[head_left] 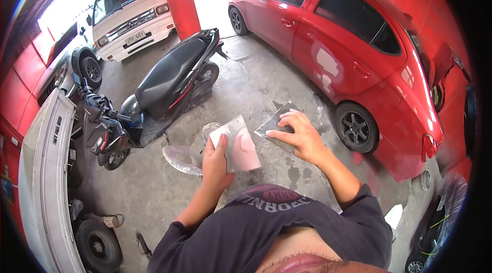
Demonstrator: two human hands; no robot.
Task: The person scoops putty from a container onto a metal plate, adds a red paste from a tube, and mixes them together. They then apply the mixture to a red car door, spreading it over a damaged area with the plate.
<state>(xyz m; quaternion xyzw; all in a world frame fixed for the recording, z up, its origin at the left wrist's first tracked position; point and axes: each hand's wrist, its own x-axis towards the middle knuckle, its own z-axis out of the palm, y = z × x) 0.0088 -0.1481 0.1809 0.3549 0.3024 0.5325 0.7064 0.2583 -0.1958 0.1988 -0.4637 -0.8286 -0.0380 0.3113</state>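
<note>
My left hand (217, 163) is closed round the lower left side of a pale flat mixing plate (233, 156), its thumb on the top face. A smooth patch of pink putty (245, 148) covers the right part of that plate. To the right, my right hand (302, 137) grips a dark, flat putty spreader (281, 114) with a whitish smear along its left edge. A narrow gap separates spreader and plate. Under the plate, a round container (209, 130) on the floor is partly hidden.
A red car (307, 32) stands at right, with a pale filler patch (328, 63) on its rear door. A black scooter (169, 78) is parked ahead left, before a white van (128, 16). A whitish curved piece (179, 163) lies near my left hand; a loose wheel (98, 246) sits lower left.
</note>
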